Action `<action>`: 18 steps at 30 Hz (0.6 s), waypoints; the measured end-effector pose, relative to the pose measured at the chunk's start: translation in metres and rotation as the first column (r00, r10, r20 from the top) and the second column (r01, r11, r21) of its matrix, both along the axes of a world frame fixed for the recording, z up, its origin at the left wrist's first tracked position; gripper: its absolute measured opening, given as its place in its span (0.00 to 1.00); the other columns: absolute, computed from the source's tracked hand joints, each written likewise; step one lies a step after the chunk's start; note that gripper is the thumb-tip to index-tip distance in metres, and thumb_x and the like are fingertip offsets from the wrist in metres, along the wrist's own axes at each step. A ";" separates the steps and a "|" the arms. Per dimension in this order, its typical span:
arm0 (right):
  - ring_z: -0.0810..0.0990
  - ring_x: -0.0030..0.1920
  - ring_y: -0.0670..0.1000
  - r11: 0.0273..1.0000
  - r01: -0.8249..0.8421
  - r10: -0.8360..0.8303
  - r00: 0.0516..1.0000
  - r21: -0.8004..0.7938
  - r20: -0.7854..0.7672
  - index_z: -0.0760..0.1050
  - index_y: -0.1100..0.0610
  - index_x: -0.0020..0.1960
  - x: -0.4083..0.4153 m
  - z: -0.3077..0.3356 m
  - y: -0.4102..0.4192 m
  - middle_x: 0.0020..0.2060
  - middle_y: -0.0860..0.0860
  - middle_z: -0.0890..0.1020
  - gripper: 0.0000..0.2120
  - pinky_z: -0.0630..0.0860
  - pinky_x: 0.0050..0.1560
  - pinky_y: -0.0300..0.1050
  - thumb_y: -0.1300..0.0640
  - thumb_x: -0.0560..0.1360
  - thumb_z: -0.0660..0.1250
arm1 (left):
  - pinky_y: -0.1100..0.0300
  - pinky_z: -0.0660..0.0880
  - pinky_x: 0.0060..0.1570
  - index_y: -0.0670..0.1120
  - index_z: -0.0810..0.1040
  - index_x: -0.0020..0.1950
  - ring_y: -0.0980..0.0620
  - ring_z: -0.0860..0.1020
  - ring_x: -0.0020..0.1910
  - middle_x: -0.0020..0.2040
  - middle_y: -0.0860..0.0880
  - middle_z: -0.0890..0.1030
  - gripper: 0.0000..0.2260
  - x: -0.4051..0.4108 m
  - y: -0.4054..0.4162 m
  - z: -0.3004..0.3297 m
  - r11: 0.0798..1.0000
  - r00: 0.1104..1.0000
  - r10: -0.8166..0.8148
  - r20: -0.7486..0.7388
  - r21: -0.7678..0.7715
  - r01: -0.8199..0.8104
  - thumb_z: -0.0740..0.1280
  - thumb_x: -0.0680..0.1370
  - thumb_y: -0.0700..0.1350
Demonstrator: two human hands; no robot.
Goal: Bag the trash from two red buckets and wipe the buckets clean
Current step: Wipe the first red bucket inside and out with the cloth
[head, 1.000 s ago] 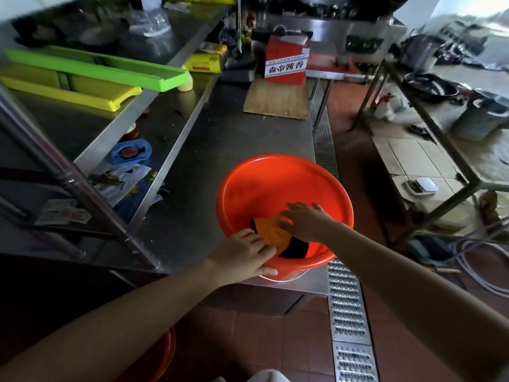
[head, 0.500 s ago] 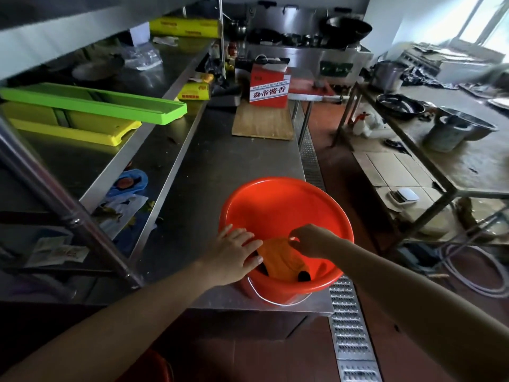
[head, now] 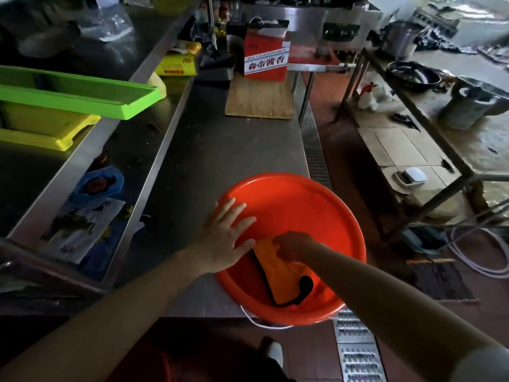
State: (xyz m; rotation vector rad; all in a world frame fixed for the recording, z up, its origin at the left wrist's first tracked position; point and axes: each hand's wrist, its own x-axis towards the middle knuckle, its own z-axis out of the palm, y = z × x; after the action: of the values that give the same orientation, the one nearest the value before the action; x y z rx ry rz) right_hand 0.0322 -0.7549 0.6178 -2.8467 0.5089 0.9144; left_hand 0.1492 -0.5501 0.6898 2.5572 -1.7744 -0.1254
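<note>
Red bucket [head: 292, 205] gets its wipe-down

It sits at the steel surface [head: 220, 150] edge. Left hand [head: 224, 238] spread flat on the rim, steadying. Right hand [head: 293, 245] pinches the orange cloth [head: 283, 277] inside. Best press firmly, sweeping around the wall.

Bucket [head: 292, 205] sits on table [head: 220, 150], lower centre of frame, overhanging near edge. Cloth [head: 283, 274] inside it, near side. Left hand [head: 224, 238] on bucket's left rim; right hand [head: 293, 244] in bucket, on cloth. Board [head: 259, 99] upper centre, w/ box [head: 265, 57] at its far end. Trays [head: 74, 95] stacked on shelf, upper left. Floor drain [head: 355, 351] lower right.
</note>
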 end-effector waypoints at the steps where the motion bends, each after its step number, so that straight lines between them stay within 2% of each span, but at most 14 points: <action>1: 0.74 0.68 0.57 0.999 0.022 -0.020 0.999 0.041 -0.031 0.69 0.52 0.74 0.005 -0.011 -0.002 0.69 0.55 0.74 0.23 0.75 0.65 0.55 0.49 0.80 0.63 | 0.45 0.36 0.74 0.59 0.51 0.78 0.51 0.32 0.76 0.80 0.52 0.42 0.28 0.004 -0.003 0.000 0.998 0.998 0.056 -0.022 -0.010 -0.056 0.47 0.80 0.66; 3: 0.65 0.75 0.60 0.988 0.093 -0.083 0.993 0.123 -0.086 0.58 0.51 0.80 0.013 -0.031 -0.003 0.77 0.57 0.63 0.35 0.68 0.71 0.58 0.46 0.78 0.67 | 0.47 0.36 0.71 0.58 0.48 0.79 0.52 0.30 0.74 0.80 0.50 0.40 0.28 0.012 -0.011 0.000 0.988 0.986 0.155 -0.064 -0.019 -0.156 0.48 0.80 0.64; 5: 0.52 0.79 0.64 0.979 0.141 -0.122 0.984 0.147 -0.131 0.48 0.52 0.82 0.016 -0.052 0.000 0.80 0.59 0.52 0.43 0.59 0.76 0.63 0.43 0.77 0.69 | 0.48 0.37 0.73 0.54 0.46 0.80 0.50 0.34 0.77 0.80 0.47 0.39 0.29 0.016 -0.018 -0.003 0.970 0.968 0.239 -0.077 -0.029 -0.242 0.45 0.81 0.63; 8: 0.38 0.79 0.67 0.955 0.227 -0.193 0.964 0.189 -0.185 0.39 0.49 0.82 0.011 -0.082 0.011 0.81 0.56 0.39 0.47 0.51 0.73 0.74 0.43 0.77 0.68 | 0.46 0.45 0.77 0.49 0.41 0.80 0.50 0.38 0.78 0.80 0.48 0.39 0.31 0.014 -0.023 -0.011 0.940 0.935 0.331 -0.128 -0.040 -0.338 0.41 0.81 0.62; 10: 0.37 0.78 0.69 0.971 0.187 -0.165 0.975 0.152 -0.146 0.38 0.49 0.82 0.008 -0.100 0.012 0.81 0.56 0.39 0.46 0.50 0.73 0.75 0.42 0.78 0.66 | 0.48 0.47 0.77 0.49 0.39 0.80 0.52 0.39 0.78 0.80 0.50 0.39 0.31 0.015 -0.022 -0.016 0.926 0.918 0.360 -0.167 -0.060 -0.374 0.41 0.80 0.62; 12: 0.40 0.78 0.69 0.991 0.107 -0.100 0.992 0.085 -0.079 0.40 0.49 0.82 0.005 -0.116 0.011 0.81 0.56 0.42 0.43 0.51 0.73 0.74 0.41 0.78 0.62 | 0.52 0.46 0.77 0.49 0.39 0.79 0.55 0.38 0.78 0.80 0.52 0.39 0.30 0.016 -0.020 -0.020 0.920 0.915 0.359 -0.187 -0.094 -0.380 0.42 0.81 0.60; 15: 0.38 0.79 0.67 0.967 0.218 -0.211 0.975 0.132 -0.062 0.40 0.43 0.81 0.004 -0.131 0.017 0.81 0.53 0.39 0.39 0.51 0.72 0.75 0.39 0.78 0.58 | 0.56 0.43 0.75 0.49 0.39 0.80 0.58 0.37 0.77 0.80 0.52 0.40 0.30 0.016 -0.019 -0.020 0.923 0.922 0.335 -0.195 -0.128 -0.362 0.44 0.82 0.59; 18: 0.35 0.78 0.67 0.934 0.311 -0.308 0.950 0.175 -0.045 0.40 0.38 0.80 0.006 -0.144 0.016 0.81 0.49 0.37 0.34 0.50 0.71 0.76 0.42 0.81 0.56 | 0.56 0.45 0.75 0.49 0.39 0.80 0.58 0.38 0.77 0.80 0.52 0.40 0.29 0.017 -0.022 -0.020 0.926 0.924 0.311 -0.224 -0.147 -0.347 0.46 0.83 0.57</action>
State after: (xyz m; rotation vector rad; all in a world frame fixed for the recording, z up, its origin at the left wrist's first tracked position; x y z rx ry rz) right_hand 0.0382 -0.7384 0.4742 -2.5029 0.8051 0.8753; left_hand 0.1660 -0.5718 0.6694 2.5607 -1.2065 -0.1884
